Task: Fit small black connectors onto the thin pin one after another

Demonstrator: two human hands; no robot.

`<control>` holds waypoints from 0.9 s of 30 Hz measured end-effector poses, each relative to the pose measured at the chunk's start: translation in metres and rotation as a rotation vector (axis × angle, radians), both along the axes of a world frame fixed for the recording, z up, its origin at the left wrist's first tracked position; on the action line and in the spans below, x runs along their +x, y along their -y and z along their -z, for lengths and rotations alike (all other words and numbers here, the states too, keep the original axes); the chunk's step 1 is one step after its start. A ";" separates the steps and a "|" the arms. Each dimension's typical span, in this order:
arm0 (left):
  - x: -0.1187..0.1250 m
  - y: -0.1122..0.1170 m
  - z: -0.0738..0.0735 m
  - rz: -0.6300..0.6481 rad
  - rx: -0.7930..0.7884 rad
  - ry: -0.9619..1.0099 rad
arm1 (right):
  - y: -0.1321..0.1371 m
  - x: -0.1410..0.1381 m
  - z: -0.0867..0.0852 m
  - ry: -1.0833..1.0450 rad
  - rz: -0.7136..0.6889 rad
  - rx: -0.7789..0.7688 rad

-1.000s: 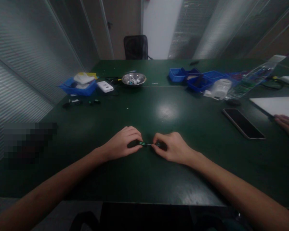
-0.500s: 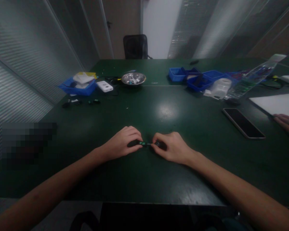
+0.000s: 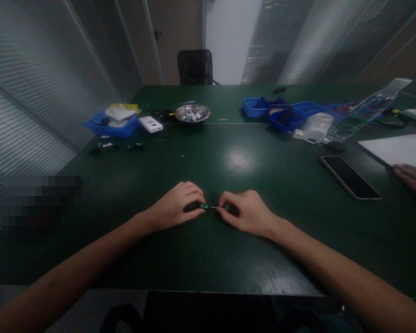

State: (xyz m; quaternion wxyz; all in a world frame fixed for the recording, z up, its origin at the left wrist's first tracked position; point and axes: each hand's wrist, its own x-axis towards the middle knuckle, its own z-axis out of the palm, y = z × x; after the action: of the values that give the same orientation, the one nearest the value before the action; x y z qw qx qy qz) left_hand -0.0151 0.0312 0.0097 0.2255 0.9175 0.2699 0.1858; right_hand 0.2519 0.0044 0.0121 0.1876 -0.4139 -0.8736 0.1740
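Note:
Both my hands rest on the dark green table (image 3: 208, 259), fingertips almost meeting. My left hand (image 3: 175, 206) pinches a small dark part with a green spot (image 3: 203, 206) at its fingertips. My right hand (image 3: 247, 212) is closed on a small dark piece (image 3: 226, 209) joined to that part by a thin short link. The objects are tiny and dim, so their exact shape is unclear.
A phone (image 3: 349, 177) lies face down at right, beside another person's hand (image 3: 414, 178) and a white sheet (image 3: 398, 151). Farther back are blue bins (image 3: 284, 115), a blue tray (image 3: 113, 125), a metal bowl (image 3: 192, 112), a white device (image 3: 150, 124), a plastic bottle (image 3: 364, 113) and small dark parts (image 3: 104, 148). A black chair (image 3: 195, 67) stands behind.

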 end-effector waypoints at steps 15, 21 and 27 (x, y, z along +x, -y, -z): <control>0.001 0.000 0.000 0.002 0.006 -0.015 | 0.000 -0.003 0.001 0.006 0.012 0.005; 0.002 0.000 0.000 0.002 0.005 -0.013 | 0.000 -0.004 0.001 0.020 0.003 -0.001; 0.004 0.000 0.001 0.006 0.015 -0.021 | -0.001 -0.007 0.001 0.017 0.002 -0.006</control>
State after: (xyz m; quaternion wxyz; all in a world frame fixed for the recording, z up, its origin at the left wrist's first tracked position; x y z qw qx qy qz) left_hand -0.0112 0.0309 0.0091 0.2164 0.9219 0.2679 0.1777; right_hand 0.2450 0.0049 0.0116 0.1792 -0.4168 -0.8743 0.1727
